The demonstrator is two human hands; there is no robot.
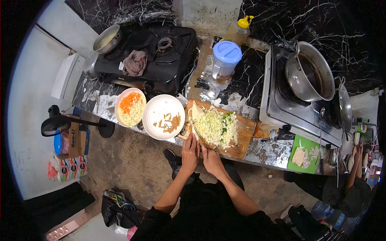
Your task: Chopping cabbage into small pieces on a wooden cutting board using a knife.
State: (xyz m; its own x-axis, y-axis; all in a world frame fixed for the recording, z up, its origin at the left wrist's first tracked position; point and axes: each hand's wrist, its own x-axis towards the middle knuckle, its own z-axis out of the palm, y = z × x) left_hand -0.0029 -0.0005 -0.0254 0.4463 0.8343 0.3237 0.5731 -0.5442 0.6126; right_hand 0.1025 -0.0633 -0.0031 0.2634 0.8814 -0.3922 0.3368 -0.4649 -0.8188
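Observation:
A wooden cutting board [245, 141] lies before me at the counter's edge, heaped with finely chopped cabbage [212, 125] and a strip of chopped green leaves [226, 123]. At the board's left end, my left hand [190, 152] presses its fingers on a pale cabbage piece [194, 132]. My right hand [214, 162] grips a knife [202, 145] close beside it, its blade mostly hidden. Above the fingers rests a pale cabbage wedge [197, 112]. Left of the board is a white bowl [155, 110] with brown strips, touching a bowl [115, 110] of chopped orange and pale vegetables.
A black gas stove [169, 66] bears a cloth [135, 62] and a pan [107, 39]. A blue-lidded pitcher [226, 58] and yellow-capped bottle [238, 31] stand behind the board. Rightward are a steel stove [280, 111] with a pot [310, 70], a green board [298, 141] and another person [346, 189].

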